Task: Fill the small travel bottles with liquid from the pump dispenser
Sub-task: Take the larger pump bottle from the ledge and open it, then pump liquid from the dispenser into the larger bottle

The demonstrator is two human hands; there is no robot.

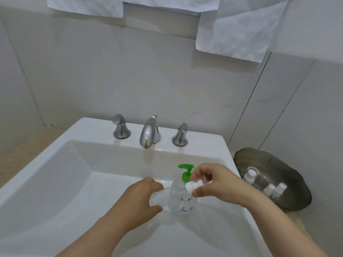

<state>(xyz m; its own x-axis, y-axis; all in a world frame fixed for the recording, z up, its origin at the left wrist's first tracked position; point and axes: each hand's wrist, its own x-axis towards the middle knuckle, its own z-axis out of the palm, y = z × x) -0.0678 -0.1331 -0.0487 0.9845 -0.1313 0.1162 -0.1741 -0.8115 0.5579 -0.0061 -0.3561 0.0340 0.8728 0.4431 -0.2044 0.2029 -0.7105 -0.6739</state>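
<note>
Over the sink basin, my left hand [143, 197] grips the body of a small clear travel bottle [161, 196] held on its side. My right hand [215, 184] pinches the bottle's white cap [192, 186] between thumb and fingers. Just behind the bottle stands the clear pump dispenser [183, 203], with purple writing on it and a green pump head [186, 171] pointing left. The travel bottle crosses in front of the dispenser's neck. Whether the cap is screwed tight or loose cannot be told.
A dark oval tray [297, 175] on the counter at right holds several more small clear bottles with white caps [269, 189]. A chrome faucet [148, 132] with two handles stands at the back of the white sink [92, 128]. White towels [237, 28] hang above.
</note>
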